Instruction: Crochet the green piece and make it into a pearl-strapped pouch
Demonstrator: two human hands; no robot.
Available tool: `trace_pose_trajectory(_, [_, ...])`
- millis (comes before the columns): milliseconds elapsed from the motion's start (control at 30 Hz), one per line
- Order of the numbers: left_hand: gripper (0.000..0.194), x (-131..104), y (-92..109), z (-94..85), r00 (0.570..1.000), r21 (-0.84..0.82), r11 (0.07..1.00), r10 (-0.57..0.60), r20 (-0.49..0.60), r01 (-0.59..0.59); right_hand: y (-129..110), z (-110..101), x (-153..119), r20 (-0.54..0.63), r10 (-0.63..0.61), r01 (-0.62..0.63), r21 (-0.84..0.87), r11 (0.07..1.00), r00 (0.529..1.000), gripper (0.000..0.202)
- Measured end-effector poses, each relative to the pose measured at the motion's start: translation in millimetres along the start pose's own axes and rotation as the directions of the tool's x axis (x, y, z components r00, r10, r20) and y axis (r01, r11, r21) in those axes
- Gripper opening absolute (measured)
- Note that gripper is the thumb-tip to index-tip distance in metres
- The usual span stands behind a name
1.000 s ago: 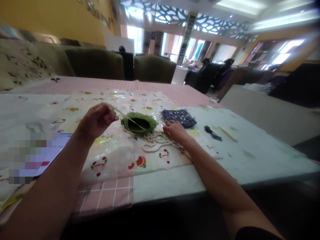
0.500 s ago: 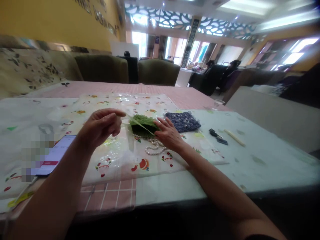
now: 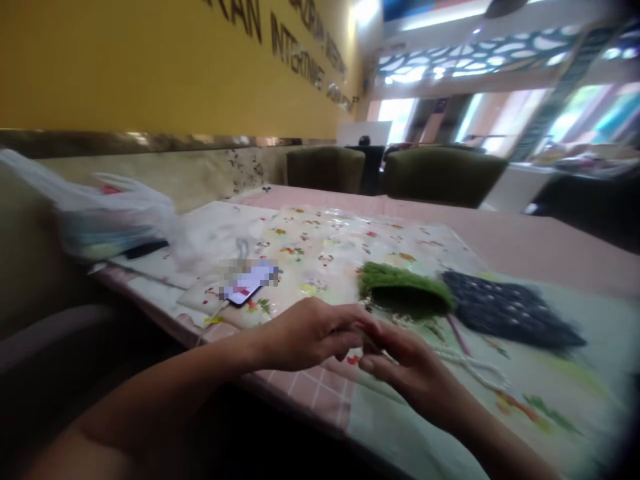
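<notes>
My left hand (image 3: pixel 325 333) and my right hand (image 3: pixel 407 353) meet fingertip to fingertip in front of a green knitted pouch (image 3: pixel 405 290). The fingers of both are bent together, and whatever may be between them is too small and blurred to name. The pouch lies with its dark opening facing me. To its right is a dark blue knitted piece (image 3: pixel 507 310) dotted with white beads. A string of white beads (image 3: pixel 475 367) lies beside my right hand, and a pinkish stick (image 3: pixel 459 335) rests by the pouch.
A lit phone (image 3: pixel 250 283) with a cable lies on the left part of the table. Behind it stands a white plastic bag (image 3: pixel 120 213) near the wall. Chairs (image 3: pixel 443 177) line the far edge. A flowered plastic sheet (image 3: pixel 320 233) covers the middle.
The view has swung left. My hands have left the green pouch and come together nearer to me. The pale strip that stretched from the pouch to my left hand no longer shows.
</notes>
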State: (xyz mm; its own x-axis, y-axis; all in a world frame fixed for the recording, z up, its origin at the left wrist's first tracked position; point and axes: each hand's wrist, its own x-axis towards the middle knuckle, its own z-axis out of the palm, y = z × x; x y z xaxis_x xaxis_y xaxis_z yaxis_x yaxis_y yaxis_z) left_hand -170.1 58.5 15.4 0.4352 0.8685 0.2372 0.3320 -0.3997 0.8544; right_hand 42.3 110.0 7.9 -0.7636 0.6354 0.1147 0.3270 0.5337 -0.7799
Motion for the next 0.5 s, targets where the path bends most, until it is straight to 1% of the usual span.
trace_pose_trajectory(33, [0.029, -4.5, -5.7, -1.6, 0.999, 0.021, 0.999, -0.026, -0.019, 0.026, -0.9, 4.5, -0.1, -0.001, 0.063, -0.063, 0.032, 0.998, 0.998, 0.039])
trace_pose_trajectory(100, [0.029, -17.3, -20.8, -13.6, 0.993, 0.047, 0.993, -0.109, -0.055, 0.111, 6.1, 7.3, 0.0, -0.032, 0.159, -0.157, 0.068, 0.985, 0.987, 0.044])
trace_pose_trajectory(133, [0.029, -25.1, -30.1, -23.7, 0.983, 0.049, 0.984, -0.165, -0.084, 0.17, 12.9, 6.4, 0.1, -0.049, 0.187, -0.183, 0.074, 0.98, 0.981, 0.045])
trace_pose_trajectory(200, [0.031, -42.3, -52.0, -50.5, 0.945, 0.066, 0.951, -0.291, -0.151, 0.304, 29.7, 2.7, 0.7, -0.069, 0.21, -0.207, 0.049, 0.977, 0.975, 0.046])
trace_pose_trajectory(233, [0.033, -51.5, -64.3, -66.6, 0.908, 0.103, 0.913, -0.371, -0.194, 0.395, 38.4, 1.0, 1.2, -0.072, 0.211, -0.21, 0.02, 0.978, 0.975, 0.047])
trace_pose_trajectory(267, [0.034, -61.2, -77.1, -83.9, 0.852, 0.166, 0.847, -0.456, -0.259, 0.504, 46.7, 0.1, 1.9, -0.073, 0.209, -0.211, -0.014, 0.977, 0.975, 0.048])
trace_pose_trajectory(300, [0.035, -71.4, -90.2, -101.8, 0.81, 0.195, 0.802, -0.493, -0.319, 0.565, 54.1, 0.1, 2.5, -0.078, 0.207, -0.211, -0.051, 0.976, 0.975, 0.049])
trace_pose_trajectory(367, [0.033, -92.5, -116.1, -137.4, 0.726, 0.232, 0.716, -0.524, -0.446, 0.659, 65.4, 3.3, 3.4, -0.091, 0.202, -0.212, -0.12, 0.97, 0.975, 0.05])
trace_pose_trajectory(433, [0.027, -112.5, -140.5, -169.4, 0.624, 0.27, 0.596, -0.532, -0.573, 0.756, 72.0, 9.6, 3.2, -0.088, 0.215, -0.227, -0.16, 0.961, 0.973, 0.051])
trace_pose_trajectory(467, [0.025, -121.0, -151.8, -183.1, 0.583, 0.287, 0.538, -0.53, -0.616, 0.793, 73.8, 13.4, 2.7, -0.072, 0.229, -0.239, -0.17, 0.956, 0.971, 0.052])
trace_pose_trajectory(500, [0.026, -128.2, -162.5, -195.1, 0.556, 0.305, 0.49, -0.531, -0.64, 0.817, 75.0, 17.3, 2.0, -0.048, 0.24, -0.245, -0.179, 0.953, 0.97, 0.052])
